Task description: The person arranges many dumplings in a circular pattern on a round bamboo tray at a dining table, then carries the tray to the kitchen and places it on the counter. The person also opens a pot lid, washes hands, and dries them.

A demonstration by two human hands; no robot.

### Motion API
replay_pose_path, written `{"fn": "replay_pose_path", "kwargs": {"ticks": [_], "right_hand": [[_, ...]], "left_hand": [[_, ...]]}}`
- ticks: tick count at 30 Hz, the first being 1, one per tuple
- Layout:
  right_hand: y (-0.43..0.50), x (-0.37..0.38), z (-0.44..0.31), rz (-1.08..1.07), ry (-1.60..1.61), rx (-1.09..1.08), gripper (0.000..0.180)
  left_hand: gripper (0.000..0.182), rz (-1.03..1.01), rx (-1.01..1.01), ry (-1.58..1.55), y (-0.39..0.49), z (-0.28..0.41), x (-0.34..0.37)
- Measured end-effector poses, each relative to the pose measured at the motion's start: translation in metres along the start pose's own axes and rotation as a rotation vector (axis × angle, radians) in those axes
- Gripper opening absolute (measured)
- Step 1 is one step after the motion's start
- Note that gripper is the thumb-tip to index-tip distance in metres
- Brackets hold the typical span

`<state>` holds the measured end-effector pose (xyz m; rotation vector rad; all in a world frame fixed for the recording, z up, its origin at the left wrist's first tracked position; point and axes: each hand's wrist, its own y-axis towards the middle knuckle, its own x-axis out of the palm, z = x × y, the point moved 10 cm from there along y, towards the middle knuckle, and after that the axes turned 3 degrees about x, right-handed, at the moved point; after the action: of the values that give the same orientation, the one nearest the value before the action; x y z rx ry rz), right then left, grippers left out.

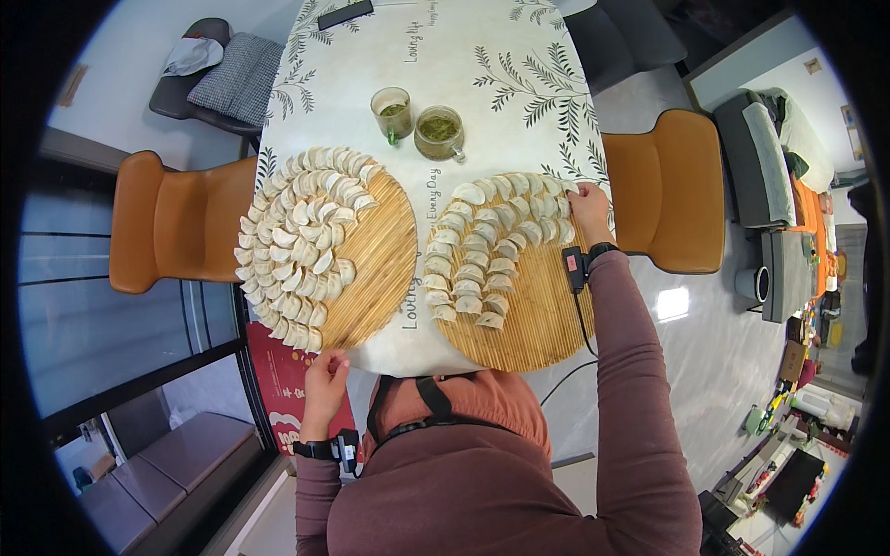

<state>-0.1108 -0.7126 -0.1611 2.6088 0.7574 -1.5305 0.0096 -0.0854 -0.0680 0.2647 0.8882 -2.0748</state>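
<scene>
Two round slatted trays bear rows of pale, uncooked dumplings. On the left tray (381,257), dumplings (281,236) curve in close rings around the left side. The right tray (539,313) carries dumplings (476,260) in arched rows, its lower right part bare. My left hand (327,386) is at the near rim of the left tray, fingers bent; whether they grip the rim is unclear. At the far right edge of the right tray is my right hand (589,208), its fingertips beside the end dumpling of the outer row. My fingers hide what they touch there.
A glass mug (391,115) and a second glass cup (439,132), both with green leaves in liquid, stand beyond the trays on the patterned tablecloth (445,69). A dark phone-like object (345,14) lies farther off. Tan chairs (667,191) flank the table. A cable (584,326) hangs from my right wrist.
</scene>
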Motion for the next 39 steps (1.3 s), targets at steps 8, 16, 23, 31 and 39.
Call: {"fn": "replay_pose_path", "kwargs": {"ticks": [8, 16, 23, 31, 39], "right_hand": [[-0.011, -0.016, -0.015, 0.124, -0.063, -0.112, 0.029], [-0.076, -0.016, -0.077, -0.260, 0.462, -0.027, 0.020], [-0.237, 0.110, -0.186, -0.640, 0.492, -0.073, 0.053], [-0.368, 0.217, -0.275, -0.975, 0.229, -0.444, 0.032], [-0.408, 0.250, -0.324, -0.859, 0.020, -0.801, 0.029]], "left_hand": [[0.020, 0.013, 0.012, 0.004, 0.005, -0.008, 0.003], [0.016, 0.316, 0.061, 0.126, 0.008, -0.010, -0.043], [0.023, 0.512, 0.008, 0.239, 0.015, -0.015, -0.079], [0.025, 0.450, 0.060, 0.390, 0.008, -0.029, -0.076], [0.011, 0.518, 0.147, 0.356, 0.008, -0.033, -0.077]]}}
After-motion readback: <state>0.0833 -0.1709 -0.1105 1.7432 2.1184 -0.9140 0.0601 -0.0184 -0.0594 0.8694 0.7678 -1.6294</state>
